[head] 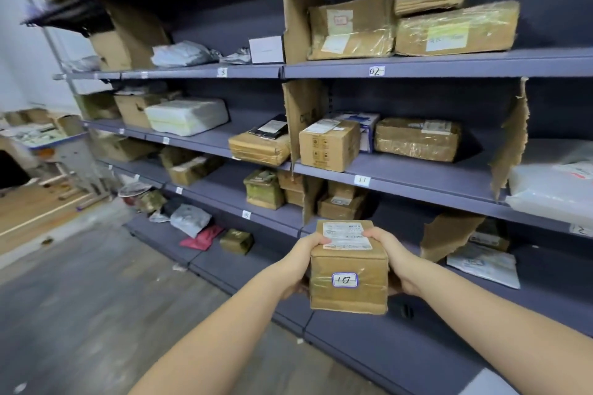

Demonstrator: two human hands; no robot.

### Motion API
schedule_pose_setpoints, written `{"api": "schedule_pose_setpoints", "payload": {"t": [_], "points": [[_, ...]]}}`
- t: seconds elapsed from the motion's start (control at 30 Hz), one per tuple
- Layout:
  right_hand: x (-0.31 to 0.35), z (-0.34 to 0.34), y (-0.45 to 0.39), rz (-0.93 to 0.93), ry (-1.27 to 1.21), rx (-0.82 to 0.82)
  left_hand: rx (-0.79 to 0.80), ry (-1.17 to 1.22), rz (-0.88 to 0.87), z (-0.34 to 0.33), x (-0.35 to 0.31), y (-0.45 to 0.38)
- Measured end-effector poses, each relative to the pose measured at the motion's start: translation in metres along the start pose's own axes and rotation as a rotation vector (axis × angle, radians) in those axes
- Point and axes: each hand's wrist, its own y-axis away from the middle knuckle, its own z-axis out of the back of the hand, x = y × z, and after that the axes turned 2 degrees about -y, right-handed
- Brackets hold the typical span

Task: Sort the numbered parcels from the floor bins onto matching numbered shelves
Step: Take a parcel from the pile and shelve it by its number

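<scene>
You've got the parcel point(349, 266) held in both hands in front of the shelving point(449, 64), out at about the level of the lower shelves. Left hand point(305, 255) grips its left side, right hand point(393, 261) grips its right, fingers curled round the edges. Long axis runs away from you toward the shelves. The near end face, tagged "10" point(344, 280), faces you; the shipping label point(346, 236) faces up. Shelf tags in view: "02" point(376, 71), "11" point(362, 180).

Brown parcel point(349, 269), grey-blue shelves point(449, 62)
</scene>
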Motion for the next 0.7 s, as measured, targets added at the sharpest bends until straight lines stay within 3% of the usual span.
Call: {"api": "schedule_pose_setpoints", "payload": {"t": [0.33,0.7], "points": [[0.045,-0.108,-0.028,-0.012,0.065,0.072,-0.083,0.076,-0.019,0.115,0.007,-0.028],[0.1,-0.285,-0.095,0.038,0.052,0.054,-0.078,0.096,-0.079,0.307,-0.004,-0.065]]}}
